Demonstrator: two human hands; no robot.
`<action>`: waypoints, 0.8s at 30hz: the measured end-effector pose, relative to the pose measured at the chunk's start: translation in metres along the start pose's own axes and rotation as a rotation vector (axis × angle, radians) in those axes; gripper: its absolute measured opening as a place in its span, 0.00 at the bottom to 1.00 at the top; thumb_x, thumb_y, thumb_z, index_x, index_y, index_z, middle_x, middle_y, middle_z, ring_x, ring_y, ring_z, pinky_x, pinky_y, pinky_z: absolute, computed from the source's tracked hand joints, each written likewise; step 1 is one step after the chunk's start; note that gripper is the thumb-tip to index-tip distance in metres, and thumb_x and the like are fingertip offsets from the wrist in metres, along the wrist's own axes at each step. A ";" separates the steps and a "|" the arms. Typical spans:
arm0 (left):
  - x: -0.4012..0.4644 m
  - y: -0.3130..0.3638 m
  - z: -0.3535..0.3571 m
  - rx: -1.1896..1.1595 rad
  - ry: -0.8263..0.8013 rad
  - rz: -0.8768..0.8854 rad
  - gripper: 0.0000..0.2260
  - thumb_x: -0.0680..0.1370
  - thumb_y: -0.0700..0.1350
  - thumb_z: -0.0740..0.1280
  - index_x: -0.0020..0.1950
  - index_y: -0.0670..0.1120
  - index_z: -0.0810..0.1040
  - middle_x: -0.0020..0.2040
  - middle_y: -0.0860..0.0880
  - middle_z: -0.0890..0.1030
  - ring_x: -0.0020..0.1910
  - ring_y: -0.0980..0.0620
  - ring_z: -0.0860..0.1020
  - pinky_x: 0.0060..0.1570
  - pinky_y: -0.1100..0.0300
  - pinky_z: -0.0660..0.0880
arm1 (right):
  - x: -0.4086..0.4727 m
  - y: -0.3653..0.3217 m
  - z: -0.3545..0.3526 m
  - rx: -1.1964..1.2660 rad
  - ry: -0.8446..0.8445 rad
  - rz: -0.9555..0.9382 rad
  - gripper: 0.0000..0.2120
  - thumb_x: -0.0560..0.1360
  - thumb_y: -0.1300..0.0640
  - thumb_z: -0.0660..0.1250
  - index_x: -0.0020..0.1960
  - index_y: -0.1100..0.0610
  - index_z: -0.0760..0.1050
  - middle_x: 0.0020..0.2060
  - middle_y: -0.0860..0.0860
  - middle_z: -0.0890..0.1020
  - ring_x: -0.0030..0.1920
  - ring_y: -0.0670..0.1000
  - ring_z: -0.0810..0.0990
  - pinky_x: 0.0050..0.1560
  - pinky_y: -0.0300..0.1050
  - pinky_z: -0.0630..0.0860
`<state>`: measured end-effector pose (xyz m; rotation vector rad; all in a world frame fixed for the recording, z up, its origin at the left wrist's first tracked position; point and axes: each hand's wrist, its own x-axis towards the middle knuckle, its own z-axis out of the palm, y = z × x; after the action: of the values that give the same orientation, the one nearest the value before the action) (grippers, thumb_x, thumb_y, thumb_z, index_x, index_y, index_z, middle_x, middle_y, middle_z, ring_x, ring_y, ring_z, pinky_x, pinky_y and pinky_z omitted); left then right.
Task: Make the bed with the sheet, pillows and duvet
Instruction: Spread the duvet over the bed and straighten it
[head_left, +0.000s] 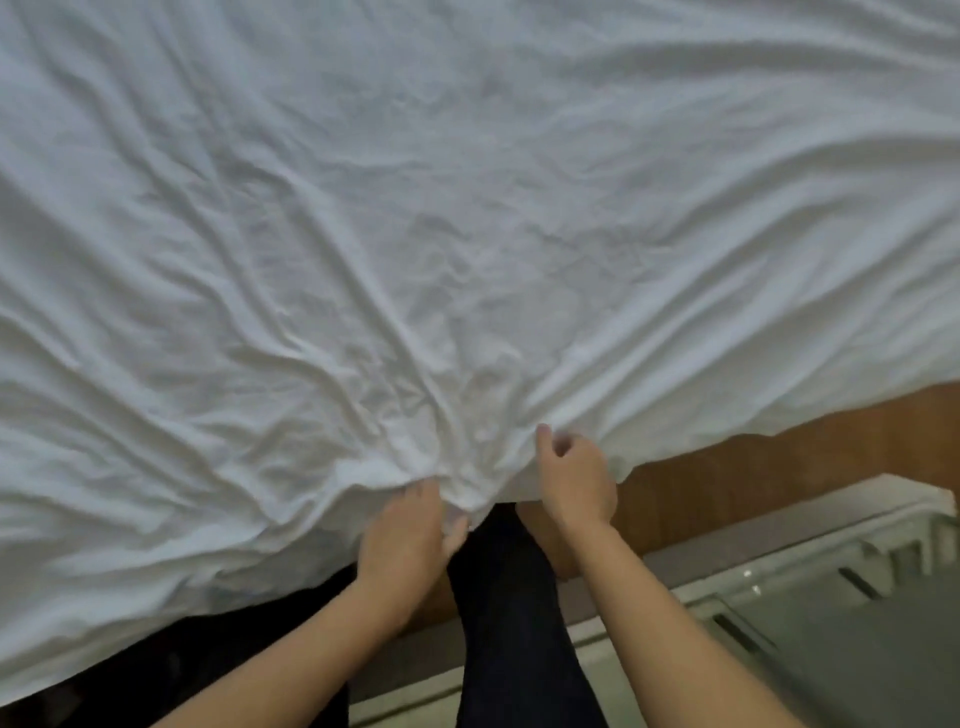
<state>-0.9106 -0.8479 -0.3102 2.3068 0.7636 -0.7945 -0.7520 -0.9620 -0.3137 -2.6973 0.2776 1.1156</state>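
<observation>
Nearest the camera: two bare forearms reach forward from the bottom edge. A dark trouser leg (511, 597) stands between them, below and behind the hands.

Left hand (402, 535): fingers curled into the near hem of the white sheet (467, 234), thumb pinching a small gather of cloth against them. Holding the sheet.

Right hand (574, 480): just right of the left hand and slightly farther forward. Fingers curled under the hem, thumb on top at the fold. Also holding the sheet.

Between the two hands the hem bunches into a tight pucker; creases fan outward from it, away from both hands.

Right of the right hand: a brown wooden surface (779, 467) shows below the sheet's edge, and beyond it, lower right, pale floor with a white-framed fixture (857, 561); blurred, cannot identify.

Left of the left hand: the hem hangs over dark shadow.

Beyond the hands: the sheet fills the whole upper view, wrinkled, spread over the bed.
</observation>
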 end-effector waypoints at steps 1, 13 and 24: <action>0.014 0.023 -0.008 0.032 0.122 0.062 0.24 0.74 0.64 0.67 0.58 0.46 0.73 0.51 0.48 0.77 0.48 0.47 0.77 0.40 0.55 0.73 | 0.020 0.005 -0.022 0.171 0.142 0.159 0.30 0.76 0.31 0.60 0.62 0.56 0.71 0.58 0.57 0.78 0.57 0.58 0.77 0.57 0.55 0.77; 0.128 0.189 0.066 0.380 0.081 0.338 0.21 0.41 0.34 0.84 0.21 0.42 0.73 0.17 0.47 0.71 0.14 0.50 0.71 0.15 0.67 0.64 | 0.134 0.113 -0.106 0.610 0.229 0.329 0.05 0.77 0.60 0.71 0.49 0.62 0.79 0.43 0.57 0.83 0.34 0.56 0.82 0.27 0.35 0.73; 0.083 0.243 0.074 0.293 0.093 0.456 0.16 0.64 0.47 0.71 0.50 0.44 0.80 0.45 0.44 0.78 0.43 0.42 0.78 0.39 0.48 0.75 | 0.161 0.114 -0.169 1.319 0.170 0.645 0.18 0.79 0.44 0.62 0.62 0.54 0.74 0.60 0.54 0.78 0.53 0.55 0.77 0.55 0.56 0.75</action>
<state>-0.7198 -1.0332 -0.3356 2.6505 0.1413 -0.6215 -0.5554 -1.1310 -0.3254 -1.4820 1.3827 0.4414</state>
